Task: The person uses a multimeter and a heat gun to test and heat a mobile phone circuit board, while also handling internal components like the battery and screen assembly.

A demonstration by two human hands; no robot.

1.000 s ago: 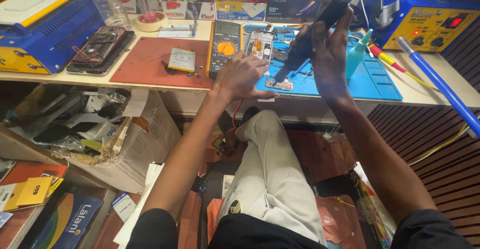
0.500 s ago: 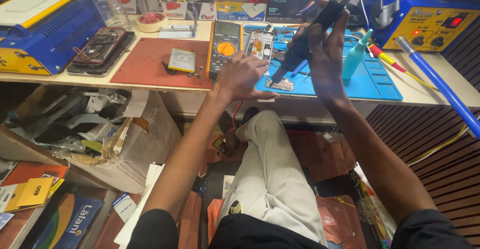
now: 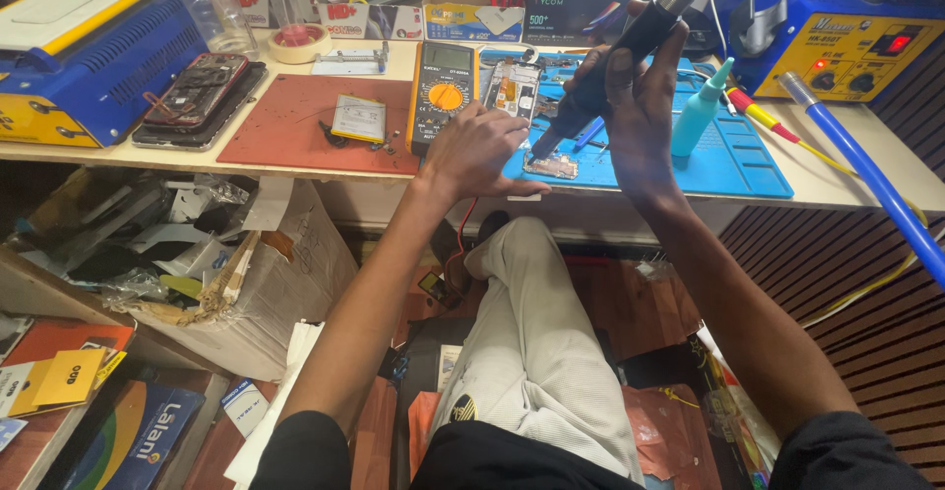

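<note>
While the right hand [image 3: 638, 106] stays wrapped around the black handle of the hot-air wand [image 3: 600, 82], its nozzle slants down toward the small circuit board [image 3: 553, 166] lying on the blue work mat [image 3: 733, 160], at about 12 o'clock from the person's raised knee [image 3: 527, 254]. Against the frames from a second ago very little has shifted — the wand keeps the same tilt and the tip has edged only slightly, hanging just above the board, which suggests heat is being held steadily on one spot rather than swept about. The left hand [image 3: 474, 151] rests at the bench edge with fingers half curled and the thumb stretched toward the board; whether it grips anything I cannot tell (its fingertips hide what lies under them). At 10 o'clock from that hand stands a yellow multimeter [image 3: 443, 96], and just beyond its fingertips lies a phone frame [image 3: 514, 89]. Further left, at 9 o'clock, a red mat [image 3: 295, 121] carries a small flat battery [image 3: 358, 118]. A teal squeeze bottle [image 3: 699, 116] stands at 3 o'clock from the wand — near, not touching.
</note>
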